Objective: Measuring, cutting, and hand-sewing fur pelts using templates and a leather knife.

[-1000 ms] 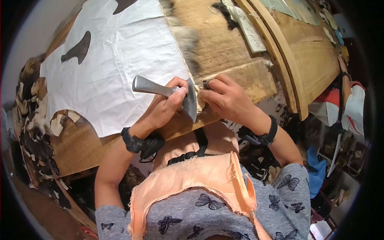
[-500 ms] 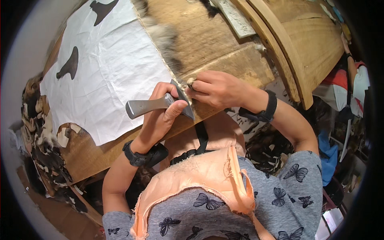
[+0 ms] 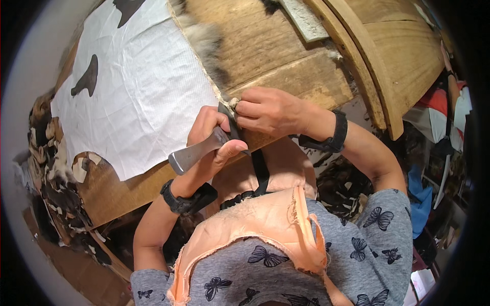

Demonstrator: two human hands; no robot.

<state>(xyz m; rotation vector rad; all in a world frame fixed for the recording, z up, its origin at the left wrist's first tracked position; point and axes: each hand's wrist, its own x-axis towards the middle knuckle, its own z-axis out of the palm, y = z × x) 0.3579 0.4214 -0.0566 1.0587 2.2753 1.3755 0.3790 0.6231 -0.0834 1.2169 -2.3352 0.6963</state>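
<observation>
My left hand grips a metal tool with a short flared handle and a broad dark blade, which sits at the near end of a pale trimmed edge. My right hand is closed on that pale edge strip, right beside the blade, with fingertips partly hidden. The edge runs along a white woven sheet with grey-beige fur showing along its right side. Two dark curved pieces lie on the sheet. All rest on a wooden table.
Curved wooden boards and a pale slat lie right. Piles of fur scraps crowd the left edge. A co-worker's arm and red-and-white clothing show far right, above a blue cloth.
My left hand has tilted the tool, so its handle end now points more toward me. My right fingers have shifted slightly up and left along the edge. The view has shifted.
</observation>
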